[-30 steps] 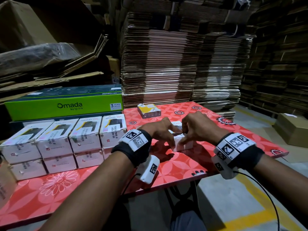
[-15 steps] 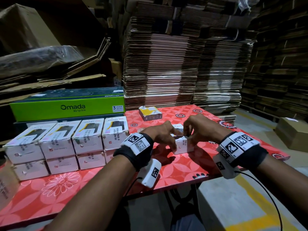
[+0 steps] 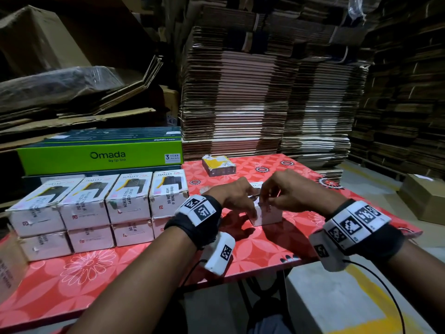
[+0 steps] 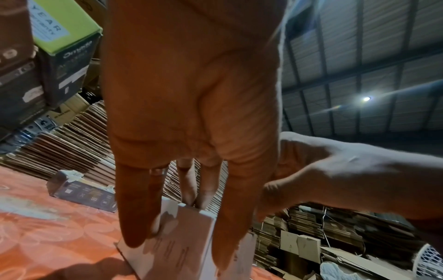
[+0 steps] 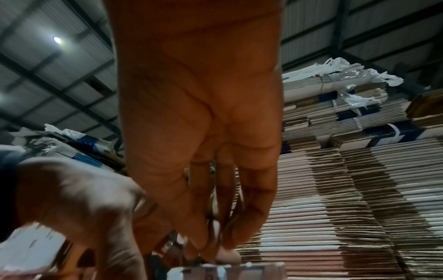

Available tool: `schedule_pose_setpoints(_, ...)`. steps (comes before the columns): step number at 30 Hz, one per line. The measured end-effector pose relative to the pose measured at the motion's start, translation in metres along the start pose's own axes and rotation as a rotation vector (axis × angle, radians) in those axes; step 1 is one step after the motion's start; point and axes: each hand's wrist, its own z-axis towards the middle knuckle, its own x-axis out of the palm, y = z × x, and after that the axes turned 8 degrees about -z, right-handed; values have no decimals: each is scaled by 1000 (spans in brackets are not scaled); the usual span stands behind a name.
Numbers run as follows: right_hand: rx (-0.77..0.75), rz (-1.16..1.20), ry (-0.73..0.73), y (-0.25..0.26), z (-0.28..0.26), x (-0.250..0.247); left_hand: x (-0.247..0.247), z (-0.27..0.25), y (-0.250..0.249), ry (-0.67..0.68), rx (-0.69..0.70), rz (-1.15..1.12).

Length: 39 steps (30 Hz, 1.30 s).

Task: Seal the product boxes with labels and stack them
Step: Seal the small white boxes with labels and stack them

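Both hands are working one white product box [image 3: 268,214] on the red table [image 3: 96,273]; left hand [image 3: 234,197] gripping its near side, right hand [image 3: 287,195] pinching at its top; stacked boxes [image 3: 101,208] sitting well left; left wrist view: fingers [image 4: 136,208] straddling the box [image 4: 187,244]; right wrist view: fingertips [image 5: 203,244] pinching together above the box [image 5: 227,272], contents blurred.

You read "Omada by tp-link" on the green box [image 3: 101,157] front, with a white sticker [image 3: 172,158] reading "3 YEAR". Stacked white boxes [image 3: 168,197] carry "HALLEY 20K" on top and "DO NOT ACCEPT IF SEAL IS BROKEN" on their seal labels [image 3: 170,195]. Left wrist view: "YEAR" on the green box; other print illegible.
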Motion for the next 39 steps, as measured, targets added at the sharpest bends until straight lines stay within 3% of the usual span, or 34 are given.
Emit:
schedule_pose_setpoints(4, 38, 68, 0, -2, 8, 10, -1, -6, -2, -3, 12, -45)
schedule_pose_setpoints(14, -36, 14, -31, -12, 19, 12, -2, -20, -5, 46, -70, -179)
schedule_pose_setpoints(20, -74, 119, -38, -19, 10, 8, -6, -24, -8, 53, -78, -114)
schedule_pose_setpoints(26, -21, 73, -76, -15, 9, 6, -6, -26, -10, 56, -72, -82)
schedule_pose_setpoints(31, -82, -47, -41, -16, 10, 9, -5, -25, -10, 45, -70, -89)
schedule_pose_setpoints(39, 8, -167, -113, -10, 10, 19, -3, -24, -9, 33, -79, -69)
